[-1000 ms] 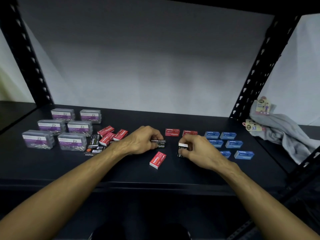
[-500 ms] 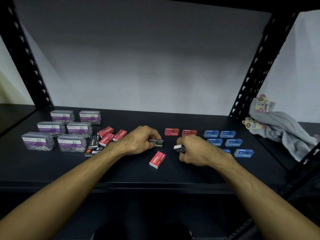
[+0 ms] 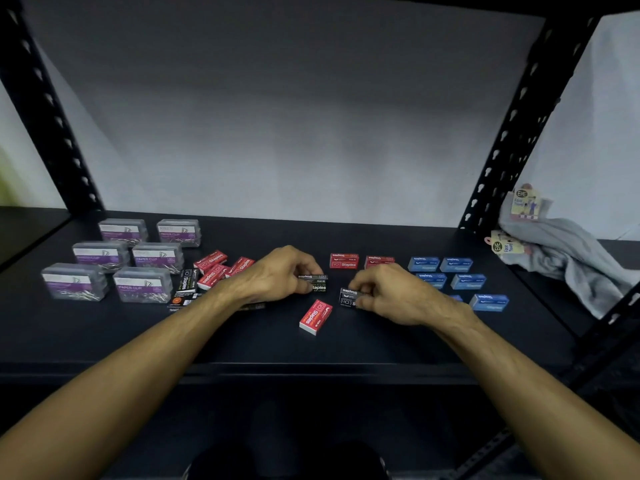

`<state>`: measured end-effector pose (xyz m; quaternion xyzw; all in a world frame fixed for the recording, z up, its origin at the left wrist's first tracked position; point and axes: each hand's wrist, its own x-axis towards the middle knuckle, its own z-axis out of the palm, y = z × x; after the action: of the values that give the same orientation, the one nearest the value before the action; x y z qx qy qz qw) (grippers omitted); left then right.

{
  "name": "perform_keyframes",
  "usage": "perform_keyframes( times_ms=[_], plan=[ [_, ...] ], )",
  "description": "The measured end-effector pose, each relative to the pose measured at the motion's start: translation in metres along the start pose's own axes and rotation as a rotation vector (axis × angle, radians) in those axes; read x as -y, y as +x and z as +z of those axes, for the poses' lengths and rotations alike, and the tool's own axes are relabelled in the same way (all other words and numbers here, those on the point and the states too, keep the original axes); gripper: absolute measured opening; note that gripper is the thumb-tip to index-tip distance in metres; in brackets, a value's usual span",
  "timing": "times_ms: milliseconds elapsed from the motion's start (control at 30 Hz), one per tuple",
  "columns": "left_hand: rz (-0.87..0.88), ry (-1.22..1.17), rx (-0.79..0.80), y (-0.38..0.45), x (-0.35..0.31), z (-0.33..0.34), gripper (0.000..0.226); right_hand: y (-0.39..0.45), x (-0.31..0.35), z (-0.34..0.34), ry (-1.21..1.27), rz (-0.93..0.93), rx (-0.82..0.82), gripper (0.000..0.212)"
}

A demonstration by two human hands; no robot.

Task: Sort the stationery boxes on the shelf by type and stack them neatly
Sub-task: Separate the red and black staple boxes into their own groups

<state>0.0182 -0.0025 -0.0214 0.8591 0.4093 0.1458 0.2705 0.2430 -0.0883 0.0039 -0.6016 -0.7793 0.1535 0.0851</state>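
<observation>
Head camera view: our left hand has its fingers pinched on a small stack of black staple boxes in the middle of the frame. Our right hand pinches one more black staple box just beside that stack. That box is tipped up a little, with its long side running left to right.

Below the hands, a lone red staple box lies flat and slanted, its long side pointing up and to the right. It touches nothing. We see bare dark shelf all around it, down to the front edge.

Behind the hands, two red boxes stand side by side. More red boxes and some black boxes lie mixed in a pile at center left. At far left, clear paper clip boxes sit in two neat lines. At right, blue boxes sit in rows, near the shelf's right edge.

A black metal post with holes rises at upper right, and another post at upper left. A gray cloth with paper tags lies at far right, past the post. A gray wall stands behind the shelf.
</observation>
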Motion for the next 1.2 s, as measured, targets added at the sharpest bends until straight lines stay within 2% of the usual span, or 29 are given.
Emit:
perform_keyframes(
  times_ms=[100,300,567,833,1200],
  plan=[
    [-0.011,-0.067,0.01,0.0,0.001,-0.014,0.021,0.004,0.0,-0.001,0.002,-0.012,-0.048,0.017],
    [-0.066,-0.02,-0.001,0.005,0.016,-0.051,0.021,0.034,0.014,-0.009,0.005,-0.069,-0.167,0.013],
    [-0.133,0.035,-0.014,0.013,0.044,-0.089,0.025,0.098,0.042,0.002,-0.047,-0.127,-0.303,0.019],
    [-0.2,0.076,-0.026,0.017,0.068,-0.089,0.027,0.136,0.046,0.018,-0.06,-0.071,-0.215,0.02],
    [-0.213,0.109,0.004,0.018,0.069,-0.082,0.022,0.144,0.045,0.023,-0.062,-0.078,-0.161,0.021]
  ],
)
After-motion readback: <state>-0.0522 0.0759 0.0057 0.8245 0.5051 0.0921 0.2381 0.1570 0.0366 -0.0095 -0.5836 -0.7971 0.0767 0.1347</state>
